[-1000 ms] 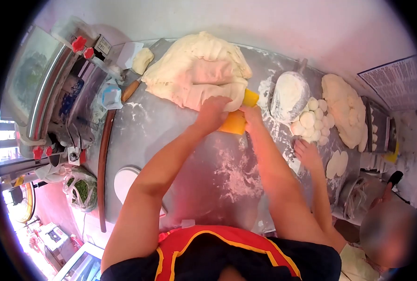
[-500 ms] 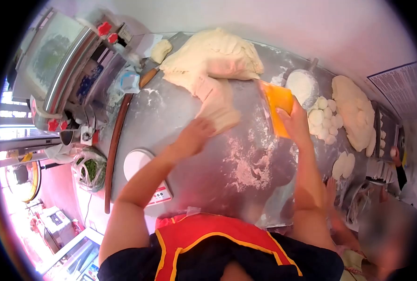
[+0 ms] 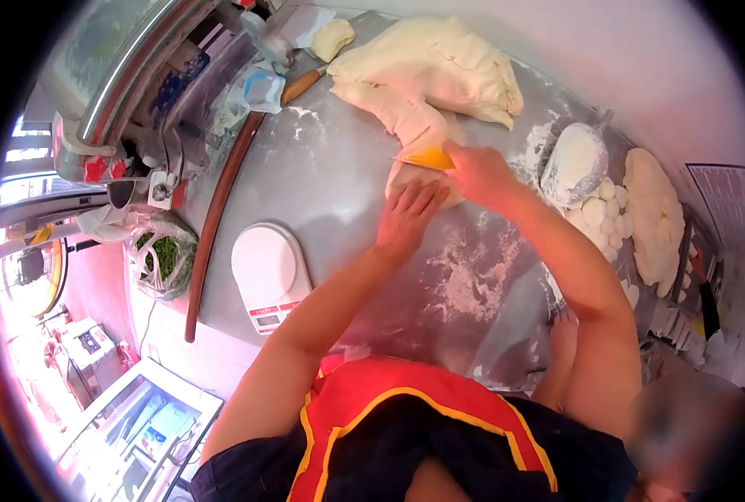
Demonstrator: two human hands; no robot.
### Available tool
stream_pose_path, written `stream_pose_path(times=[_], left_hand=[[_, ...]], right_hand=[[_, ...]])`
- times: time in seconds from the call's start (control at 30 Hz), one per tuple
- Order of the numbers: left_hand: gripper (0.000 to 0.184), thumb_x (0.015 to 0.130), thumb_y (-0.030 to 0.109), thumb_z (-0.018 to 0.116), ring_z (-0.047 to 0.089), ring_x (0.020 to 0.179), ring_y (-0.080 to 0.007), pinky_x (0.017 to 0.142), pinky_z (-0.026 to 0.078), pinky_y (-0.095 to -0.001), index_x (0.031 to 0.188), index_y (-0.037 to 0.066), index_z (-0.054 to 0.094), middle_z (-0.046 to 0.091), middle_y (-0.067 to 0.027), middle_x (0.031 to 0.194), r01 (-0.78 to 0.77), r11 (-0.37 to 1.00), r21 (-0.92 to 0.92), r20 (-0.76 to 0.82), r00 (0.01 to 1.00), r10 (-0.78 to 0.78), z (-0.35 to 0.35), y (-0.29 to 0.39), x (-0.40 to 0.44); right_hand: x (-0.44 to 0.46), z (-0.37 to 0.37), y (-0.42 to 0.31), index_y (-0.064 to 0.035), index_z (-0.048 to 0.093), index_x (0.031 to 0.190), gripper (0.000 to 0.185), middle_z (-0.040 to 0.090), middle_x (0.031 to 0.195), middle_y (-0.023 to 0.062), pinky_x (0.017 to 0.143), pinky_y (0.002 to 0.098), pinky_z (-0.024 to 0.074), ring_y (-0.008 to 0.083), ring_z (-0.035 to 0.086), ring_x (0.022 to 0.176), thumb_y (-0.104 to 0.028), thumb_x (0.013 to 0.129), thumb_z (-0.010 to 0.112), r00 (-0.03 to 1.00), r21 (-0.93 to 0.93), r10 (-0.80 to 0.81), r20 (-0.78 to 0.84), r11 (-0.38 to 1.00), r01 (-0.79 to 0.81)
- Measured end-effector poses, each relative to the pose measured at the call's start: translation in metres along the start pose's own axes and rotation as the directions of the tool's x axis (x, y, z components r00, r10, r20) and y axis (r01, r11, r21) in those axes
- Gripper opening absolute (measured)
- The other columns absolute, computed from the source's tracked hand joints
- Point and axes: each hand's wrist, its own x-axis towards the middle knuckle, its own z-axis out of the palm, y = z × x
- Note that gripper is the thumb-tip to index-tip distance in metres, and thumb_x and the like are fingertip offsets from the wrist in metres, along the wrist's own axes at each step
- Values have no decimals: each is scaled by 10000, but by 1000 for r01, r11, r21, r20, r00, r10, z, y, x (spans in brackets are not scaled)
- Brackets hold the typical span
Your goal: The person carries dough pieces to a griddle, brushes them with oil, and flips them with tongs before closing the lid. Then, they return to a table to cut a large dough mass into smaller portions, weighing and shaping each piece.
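A large pale mass of dough [image 3: 439, 67] lies at the back of the metal worktable, with a thick strip reaching toward me. My left hand [image 3: 410, 213] rests on the near end of that strip, fingers stretched out and slightly spread over it. In my right hand [image 3: 479, 174] is an orange dough scraper [image 3: 427, 157], its edge set across the strip just beyond my left fingers. The scraper's blade is seen nearly edge-on, so how deep it sits in the dough is hidden.
A white kitchen scale [image 3: 265, 263] stands left of my left arm. Beyond it lie a long wooden rod [image 3: 222, 209] and a wooden handle [image 3: 304, 85]. At right are a floury dough lump [image 3: 575, 163], small dough balls [image 3: 606, 216] and another slab [image 3: 652, 217]. A person is close by on my right.
The scraper has come left from the bare tabletop onto the dough strip, turning from broadside to edge-on. My left hand has shifted onto the strip's end. The whole view has shifted too.
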Motion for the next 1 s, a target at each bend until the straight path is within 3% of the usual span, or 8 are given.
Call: stream_pose_path(times=[0.3, 0.5, 0.57, 0.67, 0.73, 0.8, 0.9, 1.0], left_hand=[[308, 723, 35, 556, 513, 1036, -256, 959, 356, -431, 1016, 101, 624, 603, -38, 1063, 12, 991, -135, -3, 1000, -12, -4, -5, 6], [370, 700, 98, 641, 539, 1021, -277, 915, 402, -420, 1070, 119, 622, 624, -57, 1034, 12, 973, -229, 386, 919, 79, -82, 15, -92], [377, 703, 135, 679, 541, 1024, -287, 907, 409, -417, 1075, 119, 619, 621, -77, 1045, -24, 961, -275, 463, 873, 154, -93, 13, -91], [421, 730, 186, 697, 551, 1016, -312, 894, 427, -405, 1125, 93, 587, 612, -119, 1070, 106, 961, -255, 459, 888, 24, -80, 4, -39], [460, 755, 224, 693, 556, 1017, -326, 894, 435, -406, 1158, 51, 553, 609, -159, 1072, 252, 938, -239, 141, 965, -224, -57, -6, 0], [390, 790, 244, 670, 543, 1014, -381, 873, 440, -436, 1103, 35, 571, 603, -195, 1057, 426, 805, -412, -42, 874, -484, -29, -20, 28], [495, 785, 283, 687, 586, 990, -321, 851, 454, -393, 1127, -36, 524, 605, -198, 1092, 706, 555, -440, 203, 680, -704, -12, -32, 59], [490, 788, 294, 682, 614, 939, -294, 800, 474, -365, 1101, -46, 519, 612, -184, 1087, 714, 394, -579, 267, 623, -735, -2, -36, 74]], right_hand=[[-6, 22, -33, -57, 473, 945, 172, 627, 764, 166, 605, 464, 465, 378, 609, 717, -135, 827, 571, 993, 19, -3, -117, 1000, 5], [-47, -48, -16, -85, 496, 1012, 197, 625, 789, 175, 624, 492, 453, 401, 600, 751, -184, 854, 560, 966, -64, 187, -176, 978, -201], [-36, -72, -13, -83, 496, 1031, 228, 630, 804, 172, 651, 486, 456, 395, 604, 774, -192, 848, 576, 975, -49, 84, -208, 994, -96], [-8, -80, -17, -72, 504, 1048, 258, 635, 833, 173, 685, 472, 456, 382, 606, 810, -186, 836, 598, 988, -64, 1, -156, 998, -11], [11, -71, -12, -64, 514, 1052, 269, 634, 851, 174, 699, 464, 453, 374, 604, 829, -174, 827, 611, 996, -82, -19, -86, 997, 12], [33, -45, 5, -59, 527, 1054, 276, 632, 867, 175, 706, 458, 449, 367, 600, 844, -162, 816, 622, 999, -111, -38, -12, 993, 37], [42, -30, 15, -52, 535, 980, 219, 629, 854, 173, 696, 460, 448, 369, 601, 836, -152, 805, 623, 996, -39, -55, -76, 998, 52], [53, -4, 25, -52, 512, 917, 197, 631, 845, 164, 688, 462, 450, 369, 606, 819, -137, 782, 627, 995, -76, -59, -81, 996, 53]])
